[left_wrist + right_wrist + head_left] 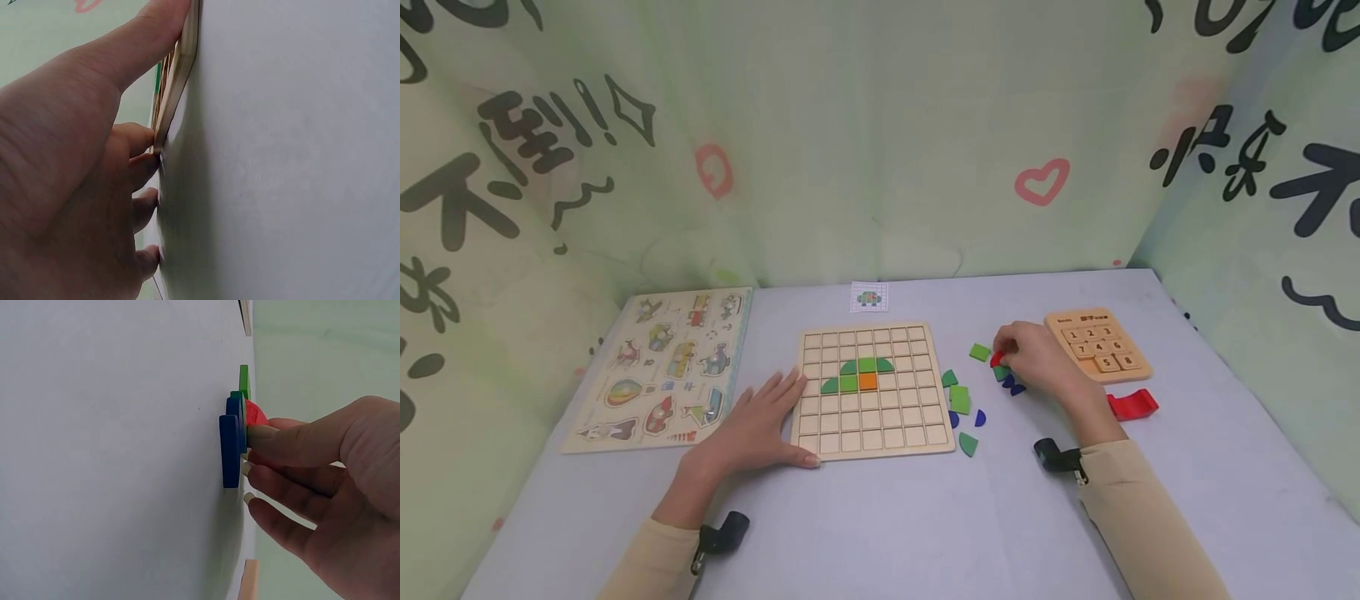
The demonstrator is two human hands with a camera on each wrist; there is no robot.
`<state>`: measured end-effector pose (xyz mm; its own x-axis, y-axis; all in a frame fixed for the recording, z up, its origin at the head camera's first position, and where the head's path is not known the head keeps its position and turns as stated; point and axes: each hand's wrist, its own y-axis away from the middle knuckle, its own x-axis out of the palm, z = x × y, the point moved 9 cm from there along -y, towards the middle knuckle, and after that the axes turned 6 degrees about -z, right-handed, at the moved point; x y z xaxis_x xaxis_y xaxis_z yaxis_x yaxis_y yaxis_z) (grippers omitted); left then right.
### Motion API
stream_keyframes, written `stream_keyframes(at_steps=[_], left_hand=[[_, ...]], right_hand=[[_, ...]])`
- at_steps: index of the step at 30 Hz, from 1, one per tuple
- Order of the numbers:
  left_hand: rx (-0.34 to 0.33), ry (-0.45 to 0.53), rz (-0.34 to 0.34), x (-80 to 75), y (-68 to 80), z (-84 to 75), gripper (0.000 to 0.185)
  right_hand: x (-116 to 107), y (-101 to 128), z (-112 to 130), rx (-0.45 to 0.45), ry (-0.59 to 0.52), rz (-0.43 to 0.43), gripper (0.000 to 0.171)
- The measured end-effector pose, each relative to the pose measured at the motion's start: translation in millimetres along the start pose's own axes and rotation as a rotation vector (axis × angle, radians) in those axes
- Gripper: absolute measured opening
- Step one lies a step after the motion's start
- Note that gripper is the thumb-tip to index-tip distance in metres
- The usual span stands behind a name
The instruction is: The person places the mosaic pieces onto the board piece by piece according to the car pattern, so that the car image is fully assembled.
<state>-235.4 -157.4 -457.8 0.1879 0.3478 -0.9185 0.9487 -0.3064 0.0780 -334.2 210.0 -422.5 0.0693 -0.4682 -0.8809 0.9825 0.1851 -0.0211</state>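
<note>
A wooden grid board (887,455) lies mid-table, bearing green squares (867,365), rounded dark green pieces (885,365) and an orange square (868,381). My left hand (760,429) rests at its left side, fingers spread and thumb at the front left corner. In the left wrist view the thumb touches the board's edge (178,78). Right of the board, my right hand (1041,358) pinches a small red piece (255,414) between thumb and fingers; its full shape is hidden. Just beside those fingers are blue pieces (1017,389) and a dark green piece (1001,373).
Loose green squares (959,398) and blue pieces (981,418) lie right of the board. A small pattern card (868,297) sits behind it. At left is a picture puzzle board (658,375); at right, a wooden number puzzle (1101,343) and a folded red item (1132,405).
</note>
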Motion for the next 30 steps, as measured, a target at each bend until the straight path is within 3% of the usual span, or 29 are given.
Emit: stream_keyframes(at_steps=[12, 18, 24, 30], left_hand=[[-0.003, -0.002, 0.005, 2.4, -0.2, 1.2, 0.128], [0.007, -0.008, 0.007, 3.3, -1.8, -0.2, 0.128], [0.007, -0.016, 0.015, 3.1, -3.3, -1.2, 0.129], [0.004, -0.026, 0.020, 3.1, -5.7, 0.2, 0.130]], right_hand=[[-7, 2, 15, 0.018, -0.022, -0.025, 0.008], [-5, 1, 35, -0.033, -0.077, -0.045, 0.007], [6, -1, 56, -0.132, -0.083, -0.044, 0.028], [14, -1, 71, -0.149, -0.124, -0.037, 0.024]])
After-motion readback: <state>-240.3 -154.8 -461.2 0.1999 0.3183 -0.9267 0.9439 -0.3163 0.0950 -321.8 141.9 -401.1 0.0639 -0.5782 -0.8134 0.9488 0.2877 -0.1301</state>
